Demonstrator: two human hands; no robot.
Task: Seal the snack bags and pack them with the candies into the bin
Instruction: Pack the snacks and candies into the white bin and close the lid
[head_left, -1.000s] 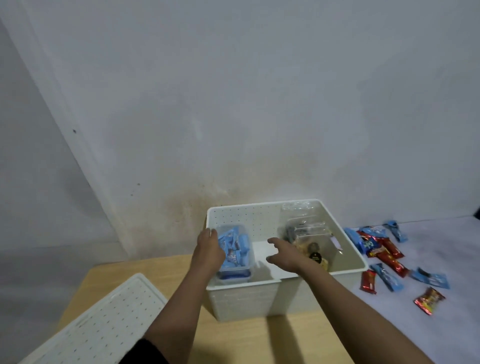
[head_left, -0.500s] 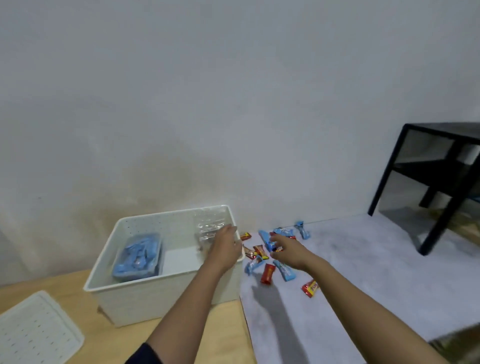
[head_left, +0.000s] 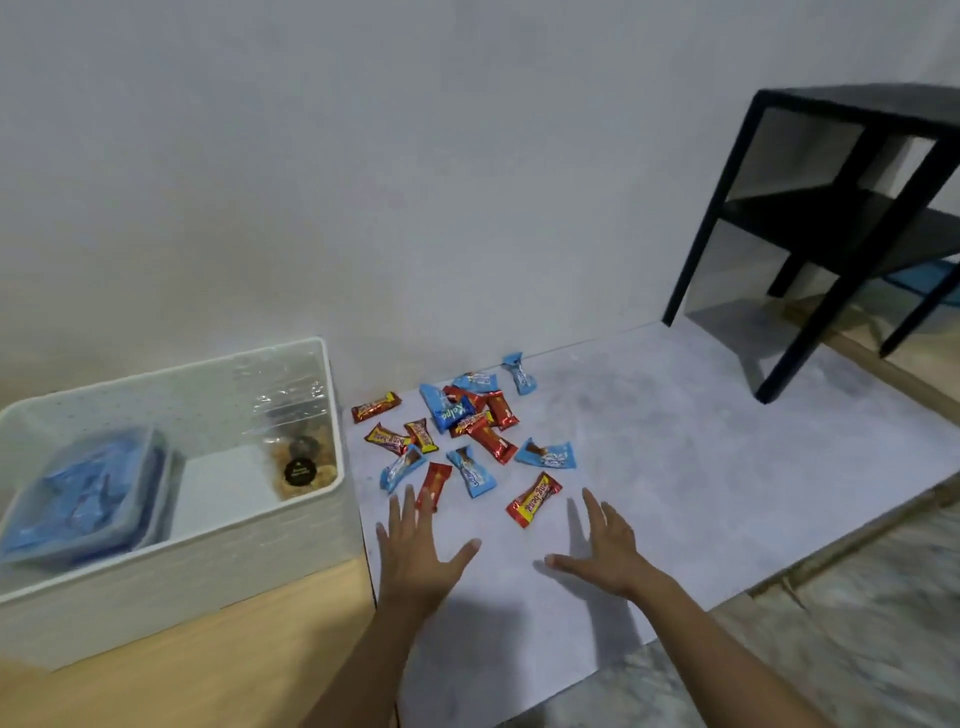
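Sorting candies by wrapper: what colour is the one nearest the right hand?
The candy is red and yellow, clearest in the head view.

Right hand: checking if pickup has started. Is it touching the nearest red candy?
Apart. Head view shows bare grey mat between the right hand and the red candy.

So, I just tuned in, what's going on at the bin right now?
A person holds both hands over the grey mat, next to the loose candies, right of the white bin. The left hand and right hand are open, fingers spread, holding nothing. A blue snack bag and a clear snack bag lie inside the bin.
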